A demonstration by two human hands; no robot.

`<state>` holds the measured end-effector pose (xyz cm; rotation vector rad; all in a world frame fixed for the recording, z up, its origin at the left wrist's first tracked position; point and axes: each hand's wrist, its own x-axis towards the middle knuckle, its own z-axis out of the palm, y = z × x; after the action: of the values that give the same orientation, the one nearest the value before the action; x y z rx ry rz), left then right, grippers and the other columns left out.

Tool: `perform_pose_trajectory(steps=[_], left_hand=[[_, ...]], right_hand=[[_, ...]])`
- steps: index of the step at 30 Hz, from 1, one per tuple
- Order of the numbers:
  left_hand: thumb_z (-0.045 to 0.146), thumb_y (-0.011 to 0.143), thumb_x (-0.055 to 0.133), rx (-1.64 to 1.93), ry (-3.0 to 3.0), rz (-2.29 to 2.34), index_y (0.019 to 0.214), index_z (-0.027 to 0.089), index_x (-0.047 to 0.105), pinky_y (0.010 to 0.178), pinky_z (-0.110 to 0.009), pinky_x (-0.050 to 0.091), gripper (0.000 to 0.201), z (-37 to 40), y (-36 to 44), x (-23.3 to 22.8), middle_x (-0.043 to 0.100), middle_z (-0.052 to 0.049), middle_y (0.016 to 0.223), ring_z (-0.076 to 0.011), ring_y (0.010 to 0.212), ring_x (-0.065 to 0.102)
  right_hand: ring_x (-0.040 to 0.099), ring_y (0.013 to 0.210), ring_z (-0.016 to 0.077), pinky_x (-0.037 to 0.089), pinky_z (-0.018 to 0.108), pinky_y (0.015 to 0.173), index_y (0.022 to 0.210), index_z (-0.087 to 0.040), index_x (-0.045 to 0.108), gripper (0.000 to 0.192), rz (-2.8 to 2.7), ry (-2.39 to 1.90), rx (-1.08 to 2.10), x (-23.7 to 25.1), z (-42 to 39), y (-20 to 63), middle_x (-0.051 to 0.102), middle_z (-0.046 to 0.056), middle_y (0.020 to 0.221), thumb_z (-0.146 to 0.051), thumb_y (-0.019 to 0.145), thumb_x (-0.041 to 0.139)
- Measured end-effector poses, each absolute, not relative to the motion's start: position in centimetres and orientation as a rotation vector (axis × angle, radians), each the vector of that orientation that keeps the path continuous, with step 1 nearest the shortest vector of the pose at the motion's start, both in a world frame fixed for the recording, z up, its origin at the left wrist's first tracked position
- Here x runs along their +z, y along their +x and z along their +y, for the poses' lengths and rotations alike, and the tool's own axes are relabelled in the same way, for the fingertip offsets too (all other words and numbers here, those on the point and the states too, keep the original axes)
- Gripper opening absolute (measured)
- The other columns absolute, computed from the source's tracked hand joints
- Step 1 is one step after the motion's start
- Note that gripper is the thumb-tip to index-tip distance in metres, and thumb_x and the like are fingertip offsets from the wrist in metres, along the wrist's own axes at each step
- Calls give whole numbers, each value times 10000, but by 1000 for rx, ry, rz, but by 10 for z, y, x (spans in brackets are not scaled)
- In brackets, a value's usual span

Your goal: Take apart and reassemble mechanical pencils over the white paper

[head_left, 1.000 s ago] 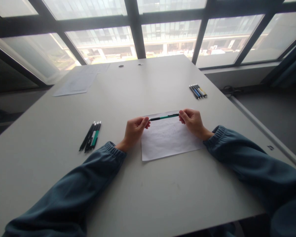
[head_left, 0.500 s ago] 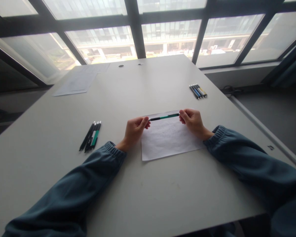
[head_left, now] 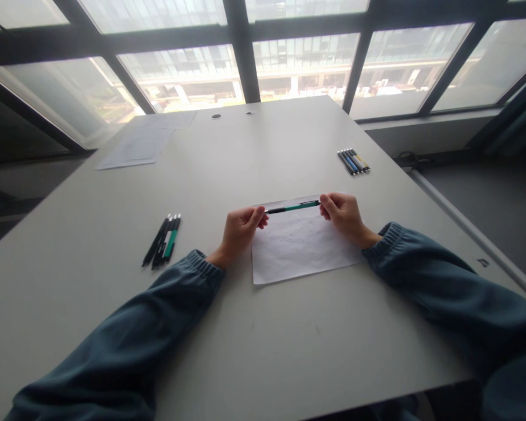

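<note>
A green and black pen [head_left: 294,207] is stretched level between my two hands, above a sheet of white paper [head_left: 304,248]. My left hand [head_left: 242,229] pinches its black grip end between thumb and fingers. At the opposite end, by the clip, my right hand [head_left: 342,215] pinches it the same way. Both tips are hidden in the fingers. The paper lies flat on the table, its right edge partly covered by my right hand and wrist.
Several dark pens [head_left: 162,241], one with a green barrel, lie left of my left forearm. Another row of pens [head_left: 353,162] in blue, silver and yellow is at the right. More paper [head_left: 134,147] rests at the far left of the white table [head_left: 254,152], before the windows.
The pen has rolled slightly in my fingers, so its clip now shows along the upper side. Both hands keep their pinch and place; the view has shifted very slightly.
</note>
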<state>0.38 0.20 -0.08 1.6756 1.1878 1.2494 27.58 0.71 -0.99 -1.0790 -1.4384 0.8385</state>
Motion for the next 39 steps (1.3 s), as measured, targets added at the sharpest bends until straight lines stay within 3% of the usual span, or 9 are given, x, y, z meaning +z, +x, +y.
perform_pose_trajectory(steps=[39], left_hand=[[635, 894, 623, 1227, 1718, 1203, 669, 137, 725, 523, -215, 506, 556, 1, 4, 1, 699, -69, 600, -123, 525, 632]], right_hand=[[428, 449, 92, 311, 251, 460, 534, -179, 556, 628, -1467, -1142, 807, -3, 4, 274, 509, -5, 481, -711, 865, 603]])
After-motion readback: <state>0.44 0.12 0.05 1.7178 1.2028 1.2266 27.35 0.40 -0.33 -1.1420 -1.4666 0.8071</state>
